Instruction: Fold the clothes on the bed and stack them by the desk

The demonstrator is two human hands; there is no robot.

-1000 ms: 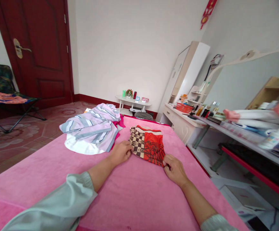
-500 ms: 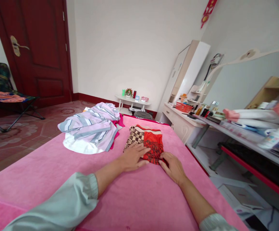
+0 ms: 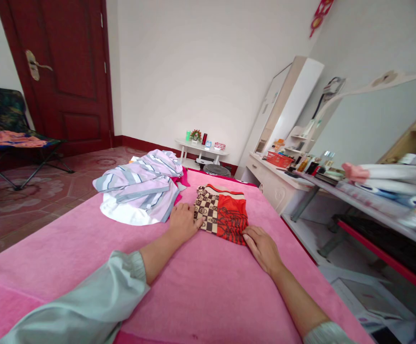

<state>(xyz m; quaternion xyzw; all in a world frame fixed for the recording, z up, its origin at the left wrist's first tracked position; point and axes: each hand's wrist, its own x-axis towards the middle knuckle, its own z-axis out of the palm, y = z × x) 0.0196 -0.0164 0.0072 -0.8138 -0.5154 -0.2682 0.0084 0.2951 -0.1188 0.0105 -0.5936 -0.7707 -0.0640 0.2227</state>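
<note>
A small pair of boxer shorts [image 3: 222,215] lies flat on the pink bed cover [image 3: 200,286], waistband toward the far side. Its left part is a brown and cream check; the right part is red with dark lettering. My left hand [image 3: 183,222] rests at the left edge, fingers apart and the thumb touching the checked cloth. At the lower right corner, my right hand [image 3: 261,246] lies with its fingers stretched out and their tips on the red cloth.
A heap of striped lilac, grey and white clothes [image 3: 146,184] is on the bed's left. To the right stand a dressing table [image 3: 265,174] and a cluttered shelf [image 3: 365,193]. A folding chair [image 3: 17,143] with an orange cloth is by the door [image 3: 68,81].
My left hand has slid left from the middle of the shorts to their left edge. The cloth there now lies flatter and more uncovered. My right hand stays at the lower right corner.
</note>
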